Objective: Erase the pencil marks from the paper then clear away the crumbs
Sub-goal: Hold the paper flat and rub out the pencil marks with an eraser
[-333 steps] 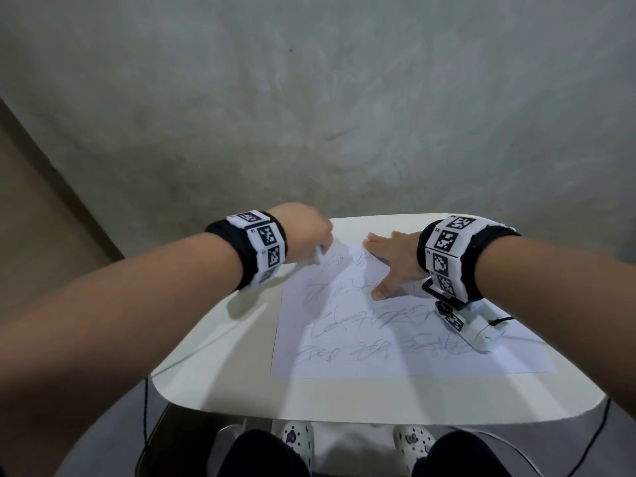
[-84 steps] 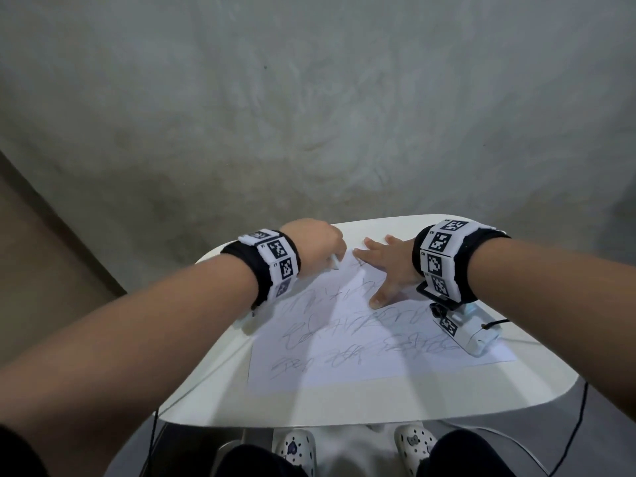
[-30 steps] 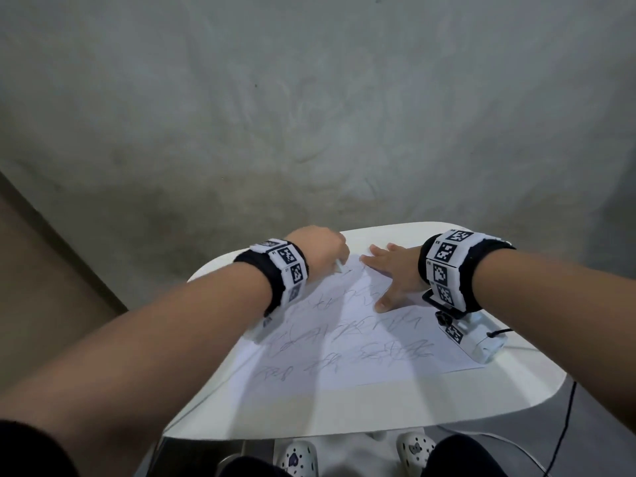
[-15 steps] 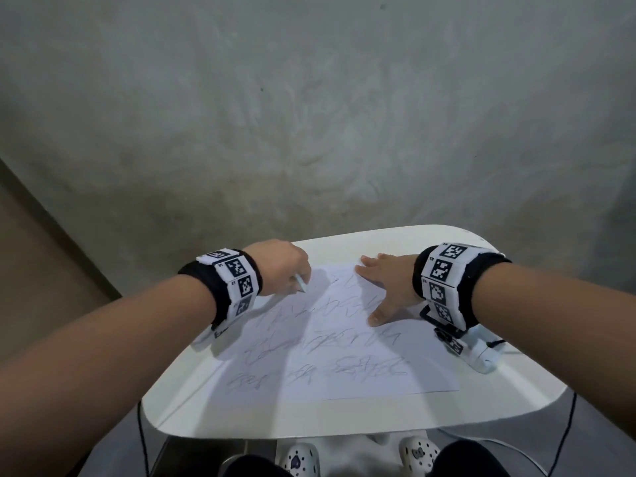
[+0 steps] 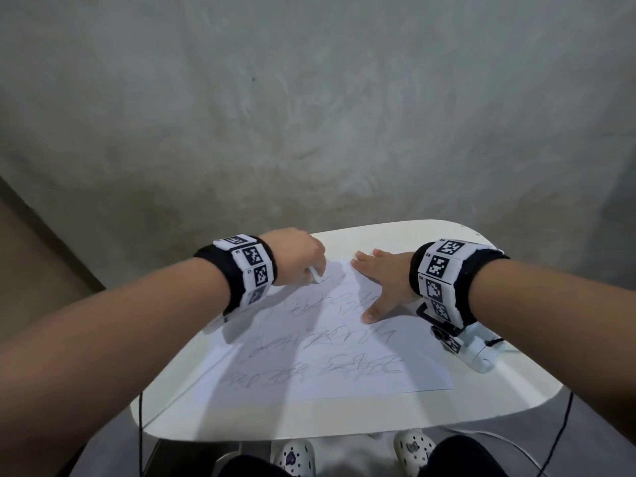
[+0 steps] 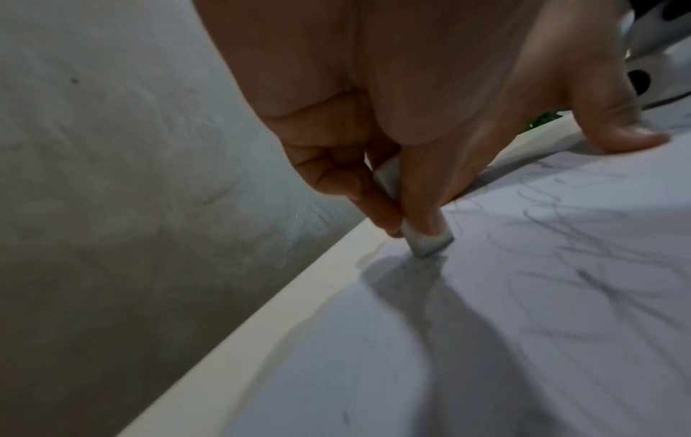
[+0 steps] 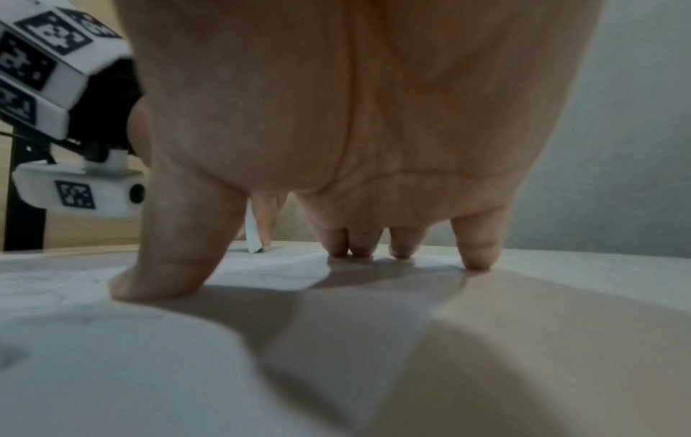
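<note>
A white sheet of paper (image 5: 330, 342) covered with rows of grey pencil scribbles (image 5: 320, 342) lies on the small white table (image 5: 516, 390). My left hand (image 5: 299, 256) pinches a white eraser (image 5: 76, 276) (image 6: 426, 236) and holds its tip on the paper's far left corner. The right hand (image 5: 382, 277) lies flat with fingers spread on the paper's far right part, thumb (image 7: 176, 266) and fingertips (image 7: 402, 245) pressing down. In the left wrist view the scribbles (image 6: 583, 236) run to the right of the eraser.
The table stands against a grey wall (image 5: 309, 115), and its rounded edges drop off close to the paper on every side. A black cable (image 5: 564, 428) hangs off the right edge. My feet in white clogs (image 5: 411, 449) are under the near edge.
My left hand with the eraser has moved back to the right along the paper's far edge. The right hand keeps pressing the same spot.
</note>
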`<state>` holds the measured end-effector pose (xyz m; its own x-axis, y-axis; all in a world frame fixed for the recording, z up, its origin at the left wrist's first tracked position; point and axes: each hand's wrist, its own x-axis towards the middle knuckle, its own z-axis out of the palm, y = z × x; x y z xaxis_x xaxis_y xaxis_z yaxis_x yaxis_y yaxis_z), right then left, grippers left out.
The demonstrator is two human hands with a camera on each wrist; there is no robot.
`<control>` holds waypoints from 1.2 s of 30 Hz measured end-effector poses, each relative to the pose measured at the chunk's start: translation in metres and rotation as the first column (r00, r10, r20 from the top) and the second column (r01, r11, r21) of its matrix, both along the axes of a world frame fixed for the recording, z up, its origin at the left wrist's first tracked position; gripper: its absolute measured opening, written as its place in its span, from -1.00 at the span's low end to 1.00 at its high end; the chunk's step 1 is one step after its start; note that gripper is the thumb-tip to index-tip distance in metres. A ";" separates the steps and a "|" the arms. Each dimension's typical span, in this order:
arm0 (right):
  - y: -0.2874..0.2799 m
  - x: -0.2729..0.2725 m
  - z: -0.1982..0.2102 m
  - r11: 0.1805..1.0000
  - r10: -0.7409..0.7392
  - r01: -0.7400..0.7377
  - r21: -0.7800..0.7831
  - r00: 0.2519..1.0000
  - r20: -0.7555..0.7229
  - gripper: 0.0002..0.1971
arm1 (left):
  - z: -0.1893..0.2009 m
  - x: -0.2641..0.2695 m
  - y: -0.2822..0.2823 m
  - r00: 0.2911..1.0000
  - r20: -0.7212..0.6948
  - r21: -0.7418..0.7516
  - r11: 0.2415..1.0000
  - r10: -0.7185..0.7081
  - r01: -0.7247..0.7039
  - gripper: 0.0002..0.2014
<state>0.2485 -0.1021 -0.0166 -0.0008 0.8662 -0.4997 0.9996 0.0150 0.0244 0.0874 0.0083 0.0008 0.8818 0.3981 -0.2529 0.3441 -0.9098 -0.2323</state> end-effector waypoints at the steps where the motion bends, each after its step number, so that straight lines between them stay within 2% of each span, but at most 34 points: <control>1: 0.000 0.000 0.000 1.000 0.000 0.000 0.000 1.000 -0.001 0.09 | 0.002 0.006 0.000 1.000 -0.010 0.015 1.000 -0.003 0.003 -0.79; 6: -0.001 0.000 0.002 1.000 -0.013 0.013 0.001 1.000 -0.024 0.06 | -0.005 0.020 -0.010 0.994 0.113 0.004 1.000 0.006 -0.007 -0.77; 11: -0.001 -0.002 0.003 1.000 -0.013 0.013 -0.009 1.000 -0.013 0.09 | 0.003 -0.001 -0.001 0.995 -0.061 -0.044 0.995 0.082 -0.084 -0.78; 13: -0.002 -0.002 0.005 1.000 -0.017 0.017 -0.001 1.000 -0.021 0.07 | 0.005 0.009 -0.002 0.996 -0.045 -0.008 0.997 0.077 -0.077 -0.79; 17: -0.004 -0.002 0.006 1.000 -0.017 0.017 0.009 0.999 -0.035 0.04 | -0.002 0.021 -0.013 0.995 0.096 -0.005 0.999 0.033 -0.033 -0.77; 23: 0.000 -0.002 0.001 1.000 -0.015 0.015 0.006 1.000 -0.014 0.07 | 0.004 0.002 -0.001 0.990 -0.020 -0.074 0.988 0.138 -0.139 -0.82; 28: 0.000 -0.001 0.001 0.999 -0.011 0.013 0.043 0.999 -0.035 0.01 | -0.006 0.021 -0.014 0.990 0.136 -0.031 0.999 0.036 -0.032 -0.78; 30: 0.000 -0.001 0.000 0.999 -0.015 0.015 0.031 1.000 -0.021 0.06 | -0.008 0.014 -0.012 0.992 0.111 -0.043 0.998 0.052 -0.048 -0.79; 34: 0.000 -0.001 -0.003 0.999 -0.004 0.004 0.043 1.000 -0.013 0.07 | 0.003 0.010 -0.008 0.993 -0.032 -0.044 0.993 0.111 -0.112 -0.82; 36: 0.000 -0.001 -0.002 0.998 -0.003 0.004 0.058 1.000 -0.028 0.02 | 0.003 0.018 -0.012 0.997 0.021 -0.021 0.997 0.074 -0.073 -0.80</control>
<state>0.2478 -0.1018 -0.0189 -0.0108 0.8939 -0.4482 0.9999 0.0107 -0.0026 0.1054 -0.0042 0.0037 0.8559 0.4568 -0.2425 0.4149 -0.8864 -0.2054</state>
